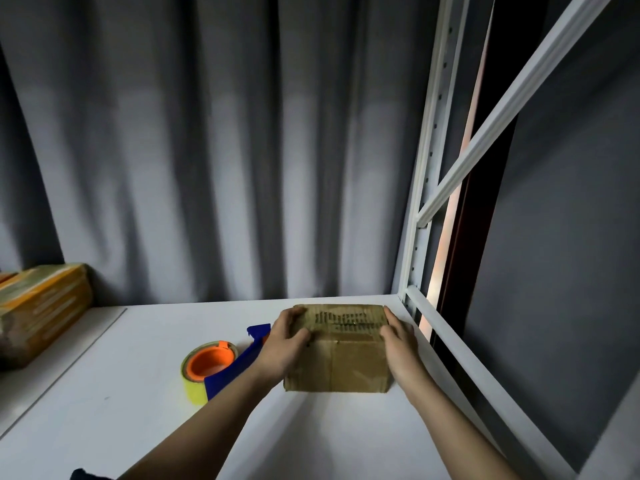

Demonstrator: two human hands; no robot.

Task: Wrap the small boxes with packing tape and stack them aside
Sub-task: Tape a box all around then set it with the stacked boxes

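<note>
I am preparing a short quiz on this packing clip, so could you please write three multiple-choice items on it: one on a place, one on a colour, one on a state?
1. Where does the tape dispenser lie relative to the brown box?
A. To its left
B. On top
C. Behind it

2. What colour is the tape roll's core?
A. White
B. Orange
C. Green

3. How is the box held?
A. One hand
B. Untouched
C. Both hands

Answers: 1 A, it lies left of the box on the white shelf. 2 B, the hub is orange. 3 C, the left hand and right hand grip opposite ends.

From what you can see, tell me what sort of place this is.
Probably a packing or storeroom bench: a white metal rack, a tape dispenser, and taped boxes stacked at the left.
</note>
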